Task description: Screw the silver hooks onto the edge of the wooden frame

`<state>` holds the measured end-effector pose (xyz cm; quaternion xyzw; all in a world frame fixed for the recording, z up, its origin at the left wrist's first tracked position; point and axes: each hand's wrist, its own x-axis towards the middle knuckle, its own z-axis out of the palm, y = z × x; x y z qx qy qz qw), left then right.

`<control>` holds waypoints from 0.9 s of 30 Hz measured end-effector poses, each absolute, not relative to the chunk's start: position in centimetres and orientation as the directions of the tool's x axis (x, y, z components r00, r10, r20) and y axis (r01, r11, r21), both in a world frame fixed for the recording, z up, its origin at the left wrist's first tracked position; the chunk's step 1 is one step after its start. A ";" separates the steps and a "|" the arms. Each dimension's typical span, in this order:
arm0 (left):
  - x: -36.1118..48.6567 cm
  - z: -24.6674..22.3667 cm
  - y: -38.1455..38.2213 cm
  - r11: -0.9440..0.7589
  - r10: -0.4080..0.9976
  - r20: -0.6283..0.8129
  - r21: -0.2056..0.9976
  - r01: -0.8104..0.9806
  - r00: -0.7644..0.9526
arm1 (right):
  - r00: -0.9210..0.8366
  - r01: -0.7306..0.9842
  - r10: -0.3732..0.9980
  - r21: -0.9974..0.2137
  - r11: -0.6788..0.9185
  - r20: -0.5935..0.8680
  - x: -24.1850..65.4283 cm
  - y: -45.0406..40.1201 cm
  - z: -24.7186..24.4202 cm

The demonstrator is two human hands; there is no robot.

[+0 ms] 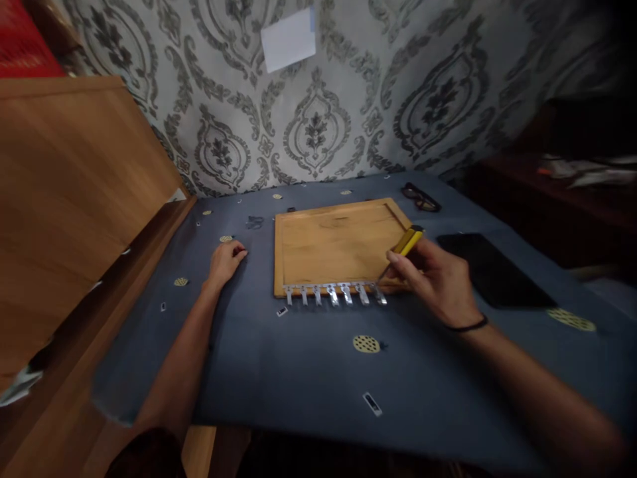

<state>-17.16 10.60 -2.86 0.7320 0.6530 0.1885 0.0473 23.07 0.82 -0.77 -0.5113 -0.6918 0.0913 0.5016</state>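
My right hand (445, 279) grips a screwdriver (408, 241) with a yellow and black handle. Its thin shaft slants down to the rightmost of several silver metal clips (347, 294), which sit in a row along the near edge of a wooden board (338, 239). The board has a raised rim and lies flat on the table. To its left my left hand (225, 263) rests on the cloth, apart from the board. Its fingers are curled with the thumb against them; whether anything small is between them cannot be seen.
A dark blue tablecloth (298, 372) with pineapple prints covers the table. Dark-framed glasses (421, 197) lie at the back right, with a black tablet-like slab (495, 269) beyond my right hand. A wooden cabinet (84, 199) stands at the left, and a patterned wall (318, 126) rises behind.
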 end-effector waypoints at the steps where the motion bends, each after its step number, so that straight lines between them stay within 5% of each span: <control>1: -17.1 -2.9 10.7 -0.147 0.973 0.216 0.313 0.938 0.080 | 0.011 0.599 0.802 -0.646 0.473 0.597 23.1 0.8 -0.9; 23: -17.2 -1.4 10.0 -0.141 0.980 0.160 0.119 0.983 0.121 | 0.041 0.544 0.825 -0.705 0.455 0.564 22.8 0.7 -1.1; 27: -17.0 0.0 9.8 -0.113 0.968 0.246 0.240 0.964 0.052 | 0.046 0.545 0.831 -0.711 0.444 0.554 22.9 0.7 -1.2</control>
